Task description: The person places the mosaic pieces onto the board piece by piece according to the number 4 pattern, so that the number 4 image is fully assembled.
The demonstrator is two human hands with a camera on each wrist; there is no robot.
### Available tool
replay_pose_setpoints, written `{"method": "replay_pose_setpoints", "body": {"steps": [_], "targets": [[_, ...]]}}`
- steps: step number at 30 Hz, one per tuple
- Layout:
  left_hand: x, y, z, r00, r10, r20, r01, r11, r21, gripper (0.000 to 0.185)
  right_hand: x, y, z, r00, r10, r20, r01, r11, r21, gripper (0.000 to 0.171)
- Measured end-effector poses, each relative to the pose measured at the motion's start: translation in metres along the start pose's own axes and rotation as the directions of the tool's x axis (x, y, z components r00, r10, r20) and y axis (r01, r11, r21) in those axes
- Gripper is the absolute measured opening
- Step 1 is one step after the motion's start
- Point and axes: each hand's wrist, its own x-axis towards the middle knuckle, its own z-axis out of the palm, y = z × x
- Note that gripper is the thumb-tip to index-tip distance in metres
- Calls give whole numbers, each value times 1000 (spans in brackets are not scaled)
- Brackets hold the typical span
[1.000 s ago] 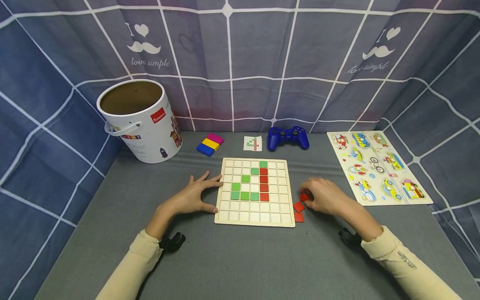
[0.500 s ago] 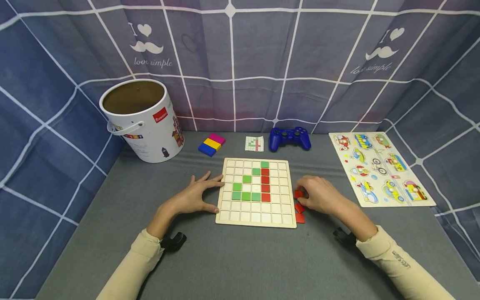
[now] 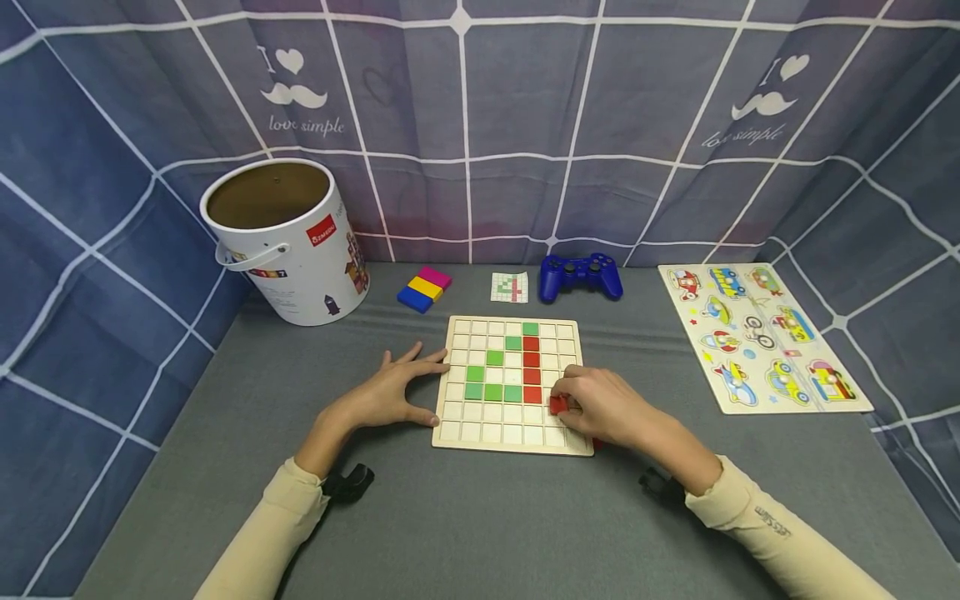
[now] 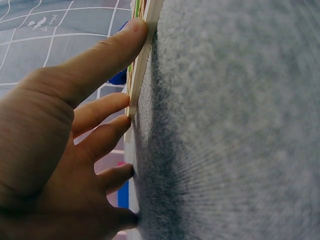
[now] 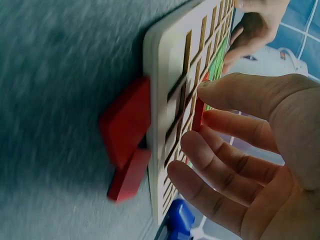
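Note:
A wooden grid board (image 3: 491,435) lies on the table, with green tiles (image 3: 493,392) set in a stepped outline and a column of red tiles (image 3: 531,360) beside them. My left hand (image 3: 382,393) rests at the board's left edge, fingers spread and straight, thumb and fingertips touching the rim in the left wrist view. Over the right part of the board, my right hand (image 3: 603,404) pinches a red tile (image 5: 198,114) between thumb and forefinger. Two loose red tiles (image 5: 126,122) lie against the board's right edge, mostly hidden under the right hand in the head view.
Behind the board are a small pattern card (image 3: 509,287), a blue game controller (image 3: 581,277) and pink, yellow and blue blocks (image 3: 424,289). A white bucket (image 3: 300,275) stands back left. A vehicle picture board (image 3: 761,337) lies at right.
My right hand has picked up a red tile from beside the board and carried it left over the board's right columns. The left hand stays at the left edge.

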Motion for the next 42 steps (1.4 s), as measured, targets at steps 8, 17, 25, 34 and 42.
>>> {"method": "replay_pose_setpoints", "body": {"steps": [8, 17, 25, 34, 42], "targets": [[0, 0, 0, 1000, 4, -1, -4, 1000, -1, 84, 8, -13, 12, 998, -63, -9, 63, 998, -9, 20], [0, -1, 1, 1000, 17, -9, -17, 1000, 3, 84, 18, -21, 15, 996, -90, 26, 91, 995, -39, 13], [-1, -1, 0, 1000, 21, -1, -21, 1000, 0, 84, 22, -22, 16, 995, -102, 24, 103, 994, -36, 11], [1, 0, 0, 1000, 15, 3, -15, 1000, 7, 85, 8, -10, 6, 997, -76, -28, 75, 997, -16, 18], [0, -1, 0, 1000, 9, 2, -9, 1000, 6, 84, -18, 8, -6, 999, 42, 16, -42, 998, -38, 25]]}}
